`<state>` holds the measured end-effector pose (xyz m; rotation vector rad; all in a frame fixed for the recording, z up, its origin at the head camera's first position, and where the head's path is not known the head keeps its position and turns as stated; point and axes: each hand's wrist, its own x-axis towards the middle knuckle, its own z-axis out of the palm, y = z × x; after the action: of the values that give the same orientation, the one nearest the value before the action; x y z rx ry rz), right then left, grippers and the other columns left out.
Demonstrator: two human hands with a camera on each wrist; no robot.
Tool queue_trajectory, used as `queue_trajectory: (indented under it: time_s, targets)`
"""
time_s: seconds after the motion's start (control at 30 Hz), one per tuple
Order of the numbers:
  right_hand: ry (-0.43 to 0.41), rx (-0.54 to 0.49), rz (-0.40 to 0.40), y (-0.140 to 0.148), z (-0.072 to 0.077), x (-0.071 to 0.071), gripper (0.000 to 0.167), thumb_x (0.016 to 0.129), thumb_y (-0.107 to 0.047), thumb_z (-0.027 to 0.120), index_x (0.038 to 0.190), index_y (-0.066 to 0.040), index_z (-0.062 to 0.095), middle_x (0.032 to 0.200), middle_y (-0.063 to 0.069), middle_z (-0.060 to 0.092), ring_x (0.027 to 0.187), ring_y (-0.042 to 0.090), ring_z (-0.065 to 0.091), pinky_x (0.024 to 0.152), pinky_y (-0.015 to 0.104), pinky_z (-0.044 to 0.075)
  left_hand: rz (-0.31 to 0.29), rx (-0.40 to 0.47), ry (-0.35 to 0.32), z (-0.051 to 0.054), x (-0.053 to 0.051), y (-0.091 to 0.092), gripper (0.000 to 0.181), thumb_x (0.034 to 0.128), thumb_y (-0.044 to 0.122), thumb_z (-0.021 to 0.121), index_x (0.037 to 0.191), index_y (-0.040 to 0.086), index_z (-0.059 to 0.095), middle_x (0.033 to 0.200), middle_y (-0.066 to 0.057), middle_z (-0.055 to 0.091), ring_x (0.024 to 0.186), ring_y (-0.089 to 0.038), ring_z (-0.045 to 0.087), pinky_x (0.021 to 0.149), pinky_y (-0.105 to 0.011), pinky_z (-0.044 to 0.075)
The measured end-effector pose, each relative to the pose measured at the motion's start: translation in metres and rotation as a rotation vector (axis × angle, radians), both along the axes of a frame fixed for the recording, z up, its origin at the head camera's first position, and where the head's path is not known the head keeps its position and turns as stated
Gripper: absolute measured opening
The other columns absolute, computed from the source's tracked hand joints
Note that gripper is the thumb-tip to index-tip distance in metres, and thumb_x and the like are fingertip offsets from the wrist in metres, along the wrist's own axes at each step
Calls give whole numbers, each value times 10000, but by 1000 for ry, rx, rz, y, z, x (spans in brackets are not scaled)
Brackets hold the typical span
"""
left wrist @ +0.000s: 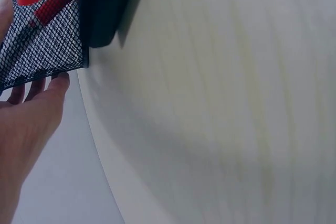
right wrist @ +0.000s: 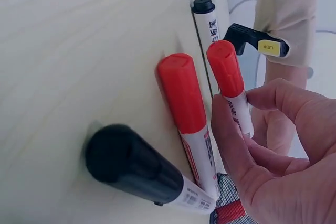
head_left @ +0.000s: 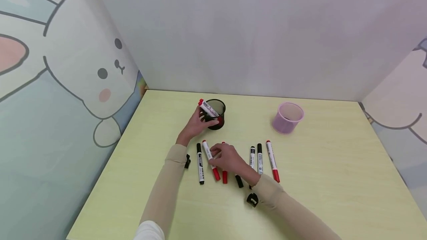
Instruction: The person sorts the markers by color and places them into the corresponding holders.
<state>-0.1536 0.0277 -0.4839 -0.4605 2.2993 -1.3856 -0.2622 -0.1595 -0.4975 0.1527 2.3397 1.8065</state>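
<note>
A black mesh pen cup [head_left: 218, 125] stands at the back of the table. My left hand [head_left: 195, 126] grips its side, with fingers and thumb round the mesh in the left wrist view. Markers with red ends lean inside the cup, and a red part [left wrist: 55, 4] shows through the mesh. My right hand [head_left: 229, 157] pinches a red-capped whiteboard marker [right wrist: 228, 74] between thumb and fingers. Beside it lie another red marker [right wrist: 184, 93] and a black-capped marker [right wrist: 131, 158], partly hidden under the hand in the head view. Left of it lies a black marker [head_left: 200, 164].
Two black markers, one [head_left: 252, 157] beside the other [head_left: 260, 158], and a red marker [head_left: 272, 161] lie right of my right hand. Farther back stands a pink cup [head_left: 287, 121]. Walls border the table's back and sides. Black camera mounts sit at both wrists.
</note>
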Motion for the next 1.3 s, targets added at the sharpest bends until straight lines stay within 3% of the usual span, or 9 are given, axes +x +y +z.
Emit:
queue_trajectory:
  time_s: [0.43, 0.87, 1.3]
  targets:
    - [-25, -72, -41, 15, 0, -3, 331, 863, -37, 766, 1184, -36, 686, 1015, 36, 684, 889, 159, 683, 707, 290, 585, -4, 1, -8, 2, 1, 0, 973, 876, 329, 845, 1605, 163, 221, 1647, -99, 282, 1531, -342, 253, 1205, -456, 325]
    - [-63, -155, -76, 28, 17, -11, 352, 910, -26, 742, 1249, -33, 645, 1099, 81, 671, 965, 194, 709, 741, 297, 578, -4, 27, 20, 4, 1, 0, 878, 894, 247, 833, 1564, 138, 276, 1568, -120, 371, 1498, -296, 320, 1212, -443, 313]
    - [24, -230, -75, 36, 37, -30, 402, 921, -31, 743, 1299, -13, 606, 1178, 151, 641, 1037, 274, 712, 829, 427, 617, -28, 41, 54, 0, -4, 0, 822, 935, 119, 772, 1572, 93, 253, 1542, -187, 370, 1476, -340, 334, 1214, -455, 306]
